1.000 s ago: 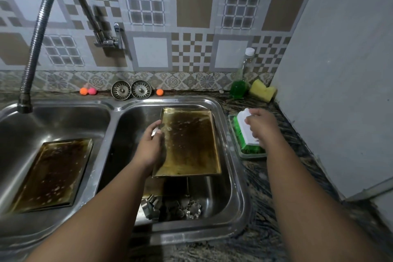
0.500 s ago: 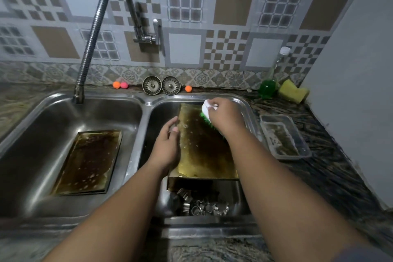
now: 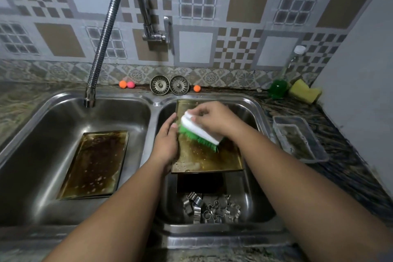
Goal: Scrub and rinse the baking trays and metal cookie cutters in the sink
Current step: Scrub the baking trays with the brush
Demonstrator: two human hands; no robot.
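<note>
Tray, rectangular, brown-stained metal (image 3: 204, 159), propped in right basin of steel sink (image 3: 261, 112), long axis running away from the person, left edge gripped by left hand (image 3: 165, 142); white-backed green-bristled brush (image 3: 197, 132), clasped in right hand (image 3: 212, 117), is pressed on its far half, stained length lying nearward.

1. Two baking trays: left tray (image 3: 93, 164), right tray (image 3: 209, 160), one per sink basin.
2. One scrub brush (image 3: 200, 131).
3. Cookie cutters (image 3: 212, 208): one heap, too tangled to count.
4. Two sink strainers (image 3: 160, 85) (image 3: 179, 85) along the bench's back edge.
5. Three small balls (image 3: 123, 84) (image 3: 130, 84) (image 3: 197, 88) there: two orange, one pink.
6. One bottle (image 3: 278, 86), one sponge (image 3: 304, 91) and one clear container (image 3: 276, 125) on the bench's right side.
</note>
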